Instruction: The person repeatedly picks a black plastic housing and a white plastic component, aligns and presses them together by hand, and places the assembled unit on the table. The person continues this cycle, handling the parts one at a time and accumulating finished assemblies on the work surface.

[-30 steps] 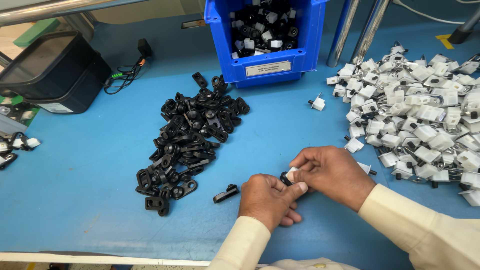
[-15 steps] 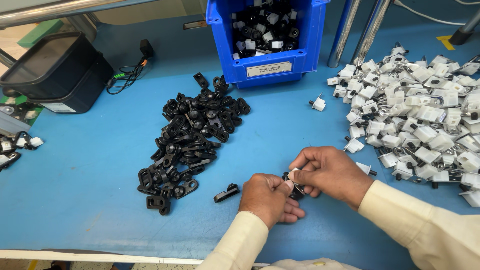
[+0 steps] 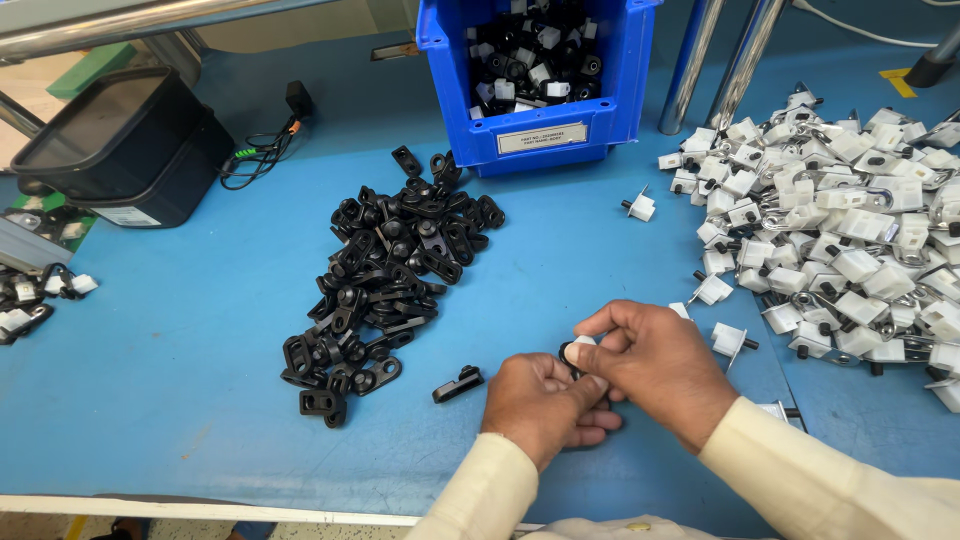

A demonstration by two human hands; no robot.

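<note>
Black-and-white part (image 3: pixel 577 349): pinched between both hands, at 6 o'clock on the table (image 3: pixel 200 300).
Left hand (image 3: pixel 545 405): fingers clamped on its black end.
Right hand (image 3: pixel 655 368): fingertips closed on the white cap.
Change: since a second ago, hands barely moved; pieces now look pressed together.
Black pile (image 3: pixel 385 270): 10 o'clock.
White pile (image 3: pixel 840 230): 2 o'clock.
Bin (image 3: pixel 545 130): 12 o'clock.

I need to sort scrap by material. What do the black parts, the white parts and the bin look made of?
Black parts: probably moulded plastic, matte to slightly glossy, with soft highlights. White parts: likely plastic blocks, matte, some carrying shiny silvery loops that look like metal. Bin: blue plastic, smooth, with a faint sheen.
</note>
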